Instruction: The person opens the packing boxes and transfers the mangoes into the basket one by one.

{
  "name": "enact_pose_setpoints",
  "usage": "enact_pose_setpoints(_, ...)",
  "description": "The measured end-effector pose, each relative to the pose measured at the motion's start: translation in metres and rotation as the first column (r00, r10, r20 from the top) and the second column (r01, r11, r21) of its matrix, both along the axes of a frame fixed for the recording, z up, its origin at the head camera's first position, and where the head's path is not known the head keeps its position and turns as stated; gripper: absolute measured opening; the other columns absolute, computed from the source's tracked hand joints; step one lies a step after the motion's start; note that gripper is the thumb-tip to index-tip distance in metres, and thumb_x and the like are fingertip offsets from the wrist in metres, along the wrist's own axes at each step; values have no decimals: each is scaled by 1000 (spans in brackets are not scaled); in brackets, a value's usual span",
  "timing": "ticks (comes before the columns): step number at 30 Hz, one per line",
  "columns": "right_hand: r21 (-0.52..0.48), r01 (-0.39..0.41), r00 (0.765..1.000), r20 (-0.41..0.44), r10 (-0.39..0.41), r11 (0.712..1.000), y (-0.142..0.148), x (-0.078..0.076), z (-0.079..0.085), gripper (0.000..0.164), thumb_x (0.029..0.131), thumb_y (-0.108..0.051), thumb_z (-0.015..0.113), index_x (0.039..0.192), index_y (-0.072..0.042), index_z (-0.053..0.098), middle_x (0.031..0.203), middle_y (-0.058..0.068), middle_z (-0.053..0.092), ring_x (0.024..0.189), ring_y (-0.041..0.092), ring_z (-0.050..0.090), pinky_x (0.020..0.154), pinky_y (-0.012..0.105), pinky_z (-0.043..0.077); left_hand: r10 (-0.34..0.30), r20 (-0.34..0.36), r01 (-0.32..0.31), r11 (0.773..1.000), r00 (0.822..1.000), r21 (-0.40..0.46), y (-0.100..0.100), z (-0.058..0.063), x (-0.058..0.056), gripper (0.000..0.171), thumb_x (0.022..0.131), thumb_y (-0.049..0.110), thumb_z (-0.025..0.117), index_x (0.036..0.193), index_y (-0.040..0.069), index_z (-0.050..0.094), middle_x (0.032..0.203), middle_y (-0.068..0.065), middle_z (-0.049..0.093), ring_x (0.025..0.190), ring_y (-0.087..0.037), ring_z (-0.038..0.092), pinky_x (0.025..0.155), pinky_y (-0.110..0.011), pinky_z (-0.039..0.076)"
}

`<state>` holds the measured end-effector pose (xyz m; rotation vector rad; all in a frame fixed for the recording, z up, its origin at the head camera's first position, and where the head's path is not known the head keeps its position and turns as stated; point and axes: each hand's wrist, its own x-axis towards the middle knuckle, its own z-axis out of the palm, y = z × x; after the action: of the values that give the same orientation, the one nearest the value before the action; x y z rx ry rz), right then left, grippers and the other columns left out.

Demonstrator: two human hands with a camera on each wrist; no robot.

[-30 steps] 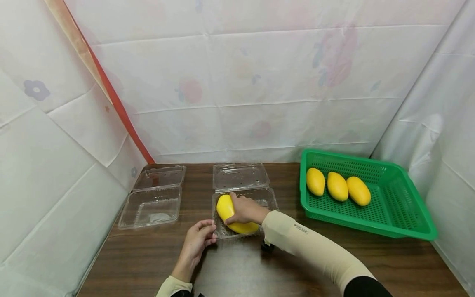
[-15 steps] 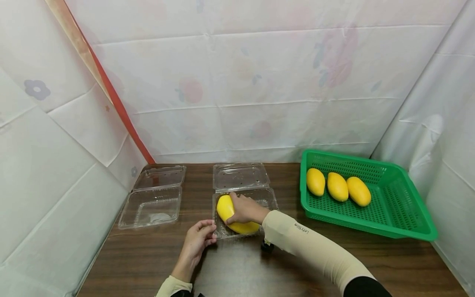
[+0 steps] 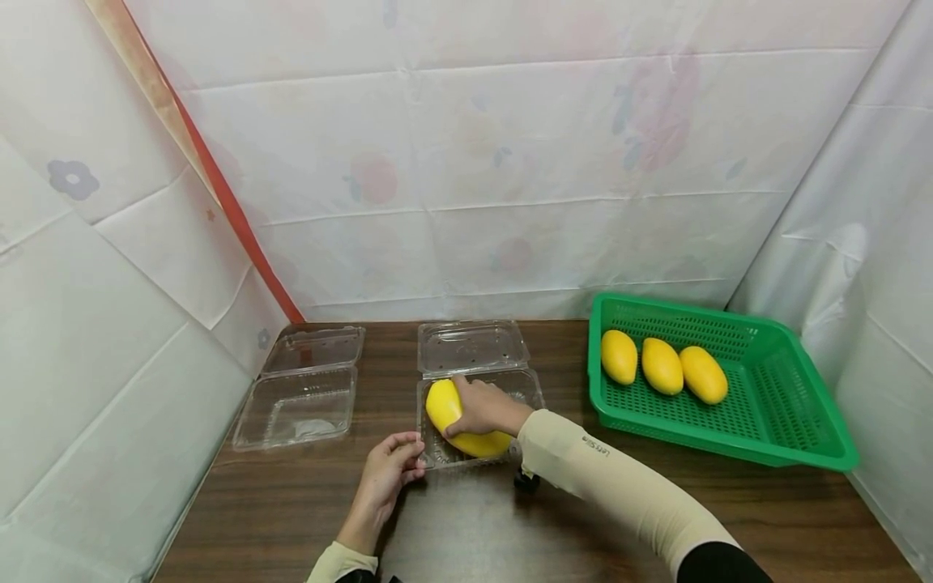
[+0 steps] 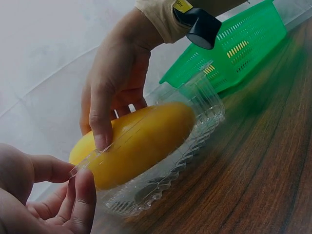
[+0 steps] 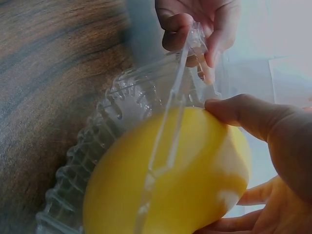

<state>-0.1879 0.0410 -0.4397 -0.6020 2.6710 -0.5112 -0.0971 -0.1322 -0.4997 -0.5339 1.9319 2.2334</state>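
Observation:
My right hand (image 3: 484,407) grips a yellow mango (image 3: 441,406) from above, thumb on the near side and fingers behind it. The mango lies inside the base of a clear plastic clamshell box (image 3: 535,392), whose lid (image 3: 474,346) is folded back toward the wall. With thumb and fingertips, my left hand (image 3: 389,470) pinches the front left corner of the box's rim. In the left wrist view the mango (image 4: 151,141) shows through the clear side wall. The right wrist view has the mango (image 5: 161,180) large and close, with the left hand (image 5: 200,24) at the corner beyond.
Another open clamshell box (image 3: 295,405) stands to the left on the brown wooden table (image 3: 452,534). A green basket (image 3: 787,405) at the right holds three mangoes (image 3: 662,367). White patterned sheets (image 3: 466,186) enclose the back and sides.
The mango and right hand have shifted very slightly within the box. My left hand stays at the corner.

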Motion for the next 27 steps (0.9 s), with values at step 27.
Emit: enact_pose_setpoints(27, -13, -12, 999, -41, 11, 1000, 19, -5, 27, 95, 74, -47, 79, 148, -12, 30, 118, 13, 61, 95, 24, 61, 76, 38, 53, 5, -25, -6, 1000, 1000, -23, -3, 1, 3, 33, 93, 7, 60, 120, -11, 53, 83, 1, 60, 64, -8, 59, 59, -20, 54)
